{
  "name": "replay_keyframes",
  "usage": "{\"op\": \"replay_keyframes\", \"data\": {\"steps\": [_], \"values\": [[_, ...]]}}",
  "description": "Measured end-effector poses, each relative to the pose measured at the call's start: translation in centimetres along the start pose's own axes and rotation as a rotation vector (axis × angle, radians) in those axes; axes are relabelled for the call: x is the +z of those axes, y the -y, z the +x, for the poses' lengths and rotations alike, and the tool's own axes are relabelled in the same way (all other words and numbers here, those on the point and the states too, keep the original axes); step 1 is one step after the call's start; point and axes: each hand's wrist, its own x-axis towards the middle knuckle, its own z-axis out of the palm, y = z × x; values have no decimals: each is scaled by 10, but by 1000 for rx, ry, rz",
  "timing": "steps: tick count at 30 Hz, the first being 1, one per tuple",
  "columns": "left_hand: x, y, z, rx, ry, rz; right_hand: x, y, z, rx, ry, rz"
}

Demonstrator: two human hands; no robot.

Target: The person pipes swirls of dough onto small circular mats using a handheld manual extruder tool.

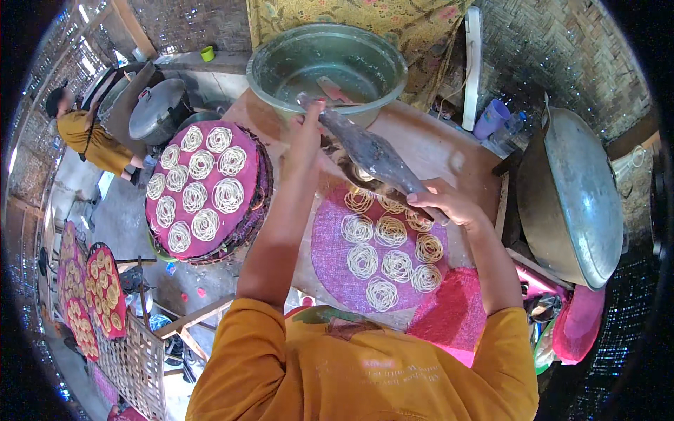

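Both my hands hold a long dark wooden noodle press (375, 154), tilted with its left end farther away. My left hand (307, 121) is closed round the far left end, beside the rim of a large green basin (256, 70). At the near right end my right hand (453, 201) is closed, its thumb lying along the wood. Below the press, a round purple mesh cloth (328, 242) lies on the table (449, 158). Several pale noodle nests (390, 231) are spread on the mesh, and the press partly covers the farthest ones.
To the left, a stacked round tray (242, 193) carries more noodle nests on pink cloth. Red mesh cloth (449, 309) lies near my right arm. A big metal wok with a lid (579, 196) stands at right. Behind on the left, a person (91, 133) is near a lidded pot (158, 112).
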Motion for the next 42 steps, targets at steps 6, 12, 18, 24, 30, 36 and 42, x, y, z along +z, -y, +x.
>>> {"op": "replay_keyframes", "data": {"steps": [6, 12, 18, 24, 30, 36, 42], "values": [[-8, 26, -11, -133, -4, -189, -11, 3, -6, 77, 48, -54], [-32, 44, 10, -34, 17, -103, 3, -37, 35, 10, 42, -103], [-45, -14, -12, 146, -14, -67, 30, -6, 9, 3, 190, 92], [-82, 8, -45, -109, 16, -76, 56, -26, -2, 248, 321, 183], [-92, -8, -38, -70, -54, -101, 80, -20, -2, 100, 204, 94], [-89, -19, -66, -53, -82, -123, 79, 3, -25, 121, 159, 50], [-82, -40, -61, -4, -123, -97, 87, 2, -12, 31, 143, -27]]}}
